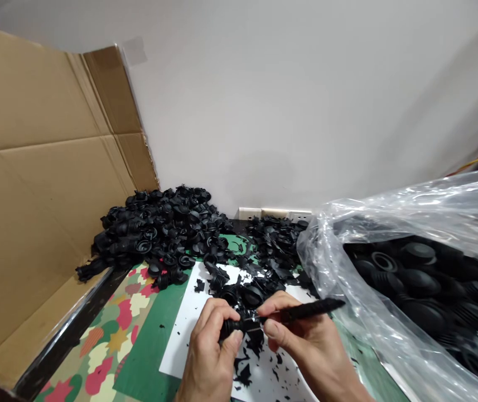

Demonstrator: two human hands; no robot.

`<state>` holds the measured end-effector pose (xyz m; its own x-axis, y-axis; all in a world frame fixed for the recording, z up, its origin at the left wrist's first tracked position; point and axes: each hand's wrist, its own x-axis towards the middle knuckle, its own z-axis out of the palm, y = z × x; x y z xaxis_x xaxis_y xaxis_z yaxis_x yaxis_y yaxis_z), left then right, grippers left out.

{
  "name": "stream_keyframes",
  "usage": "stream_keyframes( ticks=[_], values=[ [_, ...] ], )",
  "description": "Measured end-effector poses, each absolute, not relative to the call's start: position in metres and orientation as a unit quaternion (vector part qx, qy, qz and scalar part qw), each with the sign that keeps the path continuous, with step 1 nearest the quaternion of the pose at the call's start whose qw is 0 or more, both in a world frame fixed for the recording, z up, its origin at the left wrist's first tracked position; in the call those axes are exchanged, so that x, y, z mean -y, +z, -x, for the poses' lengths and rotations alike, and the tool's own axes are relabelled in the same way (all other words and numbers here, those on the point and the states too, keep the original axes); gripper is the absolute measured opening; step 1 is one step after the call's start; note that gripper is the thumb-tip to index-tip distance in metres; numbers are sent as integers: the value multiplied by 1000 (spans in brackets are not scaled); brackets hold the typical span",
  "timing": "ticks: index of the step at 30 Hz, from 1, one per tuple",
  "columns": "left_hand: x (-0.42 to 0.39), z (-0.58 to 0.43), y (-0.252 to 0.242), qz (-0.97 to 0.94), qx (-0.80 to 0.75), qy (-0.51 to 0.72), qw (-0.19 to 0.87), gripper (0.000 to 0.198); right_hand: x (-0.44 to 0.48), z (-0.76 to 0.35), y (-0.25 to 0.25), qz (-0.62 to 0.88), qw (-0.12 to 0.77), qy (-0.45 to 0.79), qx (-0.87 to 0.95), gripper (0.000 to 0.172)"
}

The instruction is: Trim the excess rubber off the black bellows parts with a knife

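Note:
My left hand (211,349) is closed around a small black ribbed rubber bellows (229,329) over a white sheet (180,335). Between the fingers and thumb of my right hand (301,340) is a craft knife (314,309). Its dark handle points to the right, and its thin metal blade lies against the end of the bellows. Whether the edge is in the rubber cannot be made out. Just beyond my fingers lie more black rubber bellows (252,295). Black rubber scraps (245,374) are scattered on the sheet below my hands.
A big heap of black rubber bellows (167,223) stands at the back left, beside a cardboard panel (46,111). Black offcuts (274,240) are piled below the wall sockets (276,214). On the right, an open clear plastic bag (326,234) holds many black rubber parts (418,279).

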<state>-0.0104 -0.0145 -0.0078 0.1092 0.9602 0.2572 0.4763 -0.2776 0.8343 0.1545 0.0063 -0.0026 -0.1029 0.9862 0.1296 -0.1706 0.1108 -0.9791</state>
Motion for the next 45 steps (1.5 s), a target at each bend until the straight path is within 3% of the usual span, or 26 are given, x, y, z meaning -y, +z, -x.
stream_keyframes(
  ticks=[6, 20, 29, 31, 37, 45],
  values=[
    [14, 9, -8, -689, -522, 408, 293, 16, -3, -149, -2, 428, 574, 461, 525, 12],
    [14, 9, -8, -687, -517, 430, 274, 18, 0, -142, -3, 436, 566, 484, 506, 19],
    [14, 9, -10, -688, -501, 453, 266, 14, -5, -156, 0, 423, 619, 190, 634, 7],
    [14, 10, -11, -682, -507, 459, 258, 14, -9, -163, 0, 468, 639, 215, 572, 6],
    [14, 10, -11, -665, -522, 470, 255, 15, -14, -162, -5, 511, 579, 448, 451, 28],
    [13, 11, -10, -661, -517, 478, 261, 16, -8, -146, 1, 457, 560, 530, 443, 30]
  ],
)
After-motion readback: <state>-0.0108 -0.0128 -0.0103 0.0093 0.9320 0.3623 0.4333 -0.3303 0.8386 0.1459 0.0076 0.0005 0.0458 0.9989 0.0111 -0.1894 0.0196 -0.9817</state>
